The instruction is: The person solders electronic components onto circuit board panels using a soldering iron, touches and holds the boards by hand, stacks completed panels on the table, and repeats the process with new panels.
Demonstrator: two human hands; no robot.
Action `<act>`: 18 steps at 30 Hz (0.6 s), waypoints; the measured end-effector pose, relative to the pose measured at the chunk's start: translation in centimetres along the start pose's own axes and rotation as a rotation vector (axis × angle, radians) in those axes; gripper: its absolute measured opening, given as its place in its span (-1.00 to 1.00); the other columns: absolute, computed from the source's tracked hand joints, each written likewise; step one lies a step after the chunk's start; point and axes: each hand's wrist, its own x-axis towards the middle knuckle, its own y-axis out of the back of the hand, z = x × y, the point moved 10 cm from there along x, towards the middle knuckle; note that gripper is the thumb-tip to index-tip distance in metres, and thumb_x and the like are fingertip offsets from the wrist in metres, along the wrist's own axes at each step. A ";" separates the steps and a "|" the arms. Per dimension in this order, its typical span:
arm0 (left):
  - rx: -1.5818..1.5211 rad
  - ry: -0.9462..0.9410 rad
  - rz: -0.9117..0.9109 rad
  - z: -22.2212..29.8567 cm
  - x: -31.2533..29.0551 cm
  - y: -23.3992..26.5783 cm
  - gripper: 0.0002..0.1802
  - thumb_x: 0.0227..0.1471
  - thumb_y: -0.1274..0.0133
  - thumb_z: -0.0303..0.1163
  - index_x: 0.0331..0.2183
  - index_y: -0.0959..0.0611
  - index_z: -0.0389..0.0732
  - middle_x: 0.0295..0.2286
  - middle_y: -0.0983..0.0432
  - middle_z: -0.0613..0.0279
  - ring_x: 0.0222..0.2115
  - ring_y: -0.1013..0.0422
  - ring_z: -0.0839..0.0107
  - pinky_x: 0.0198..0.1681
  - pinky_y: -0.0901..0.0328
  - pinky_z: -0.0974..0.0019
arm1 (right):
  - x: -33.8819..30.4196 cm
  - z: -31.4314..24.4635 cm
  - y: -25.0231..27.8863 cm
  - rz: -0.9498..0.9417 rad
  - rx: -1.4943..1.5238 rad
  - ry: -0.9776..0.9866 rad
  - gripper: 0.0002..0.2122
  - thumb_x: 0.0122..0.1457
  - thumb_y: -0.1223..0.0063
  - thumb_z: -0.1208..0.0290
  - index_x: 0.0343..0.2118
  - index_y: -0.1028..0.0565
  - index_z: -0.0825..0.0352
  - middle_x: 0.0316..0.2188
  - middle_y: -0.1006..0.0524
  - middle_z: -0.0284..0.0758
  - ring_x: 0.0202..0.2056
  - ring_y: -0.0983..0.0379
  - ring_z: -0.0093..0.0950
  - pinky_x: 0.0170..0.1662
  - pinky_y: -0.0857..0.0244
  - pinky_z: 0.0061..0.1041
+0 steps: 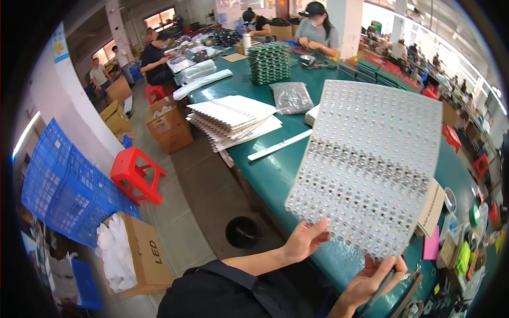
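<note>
A large white LED circuit board panel (366, 164), dotted with rows of small yellowish LEDs and dark components, is held up tilted over the green table. My left hand (306, 241) pinches its lower left edge between thumb and fingers. At the bottom edge, the fingers of my right hand (374, 280) close on the panel. A dark, slim tool handle (383, 286) also lies in that right hand; its tip is hidden, so its kind cannot be told. Left of the panel, similar white boards (233, 116) lie in an uneven stack, near a single narrow white strip (280, 145).
The green table (254, 177) also bears a stack of green boards (269, 63), a silvery bag (291, 98) and clutter at right. A red stool (138, 175), blue crates (69, 185), a carton (140, 254) and a black bin (242, 232) stand on the floor. Several people sit further back.
</note>
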 end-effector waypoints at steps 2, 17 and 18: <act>-0.010 -0.117 0.030 3.6 1.2 1.3 -0.68 0.17 -0.06 -0.34 -0.05 -0.53 -0.20 -0.16 -0.55 0.30 -0.23 -0.50 0.56 -0.26 -0.42 0.50 | -0.1 0.5 -1.5 -0.120 -0.001 -0.021 -0.81 0.37 0.21 0.33 -0.13 -0.31 0.36 -0.25 -0.48 -0.23 -0.22 -0.50 -0.49 -0.25 -0.50 -0.53; 0.777 -0.133 0.500 45.0 17.7 22.9 -0.90 0.09 -0.03 -0.41 -0.37 -0.50 -0.24 -0.53 -0.48 0.19 -0.77 -0.05 0.71 -0.78 0.08 0.57 | 6.1 -1.3 12.4 -0.139 -0.767 0.293 -0.81 0.36 0.19 0.39 -0.14 -0.31 0.44 -0.17 -0.50 -0.02 -0.19 -0.49 -0.28 -0.10 -0.40 -0.39; 0.806 -0.092 0.492 45.3 18.8 24.2 -0.88 0.09 -0.02 -0.38 -0.35 -0.52 -0.22 -0.55 -0.48 0.19 -0.79 -0.03 0.70 -0.79 0.07 0.57 | 6.5 -1.0 14.1 -0.108 -0.851 0.218 -0.80 0.38 0.23 0.36 -0.14 -0.31 0.42 -0.09 -0.49 -0.05 -0.08 -0.46 -0.29 0.03 -0.32 -0.42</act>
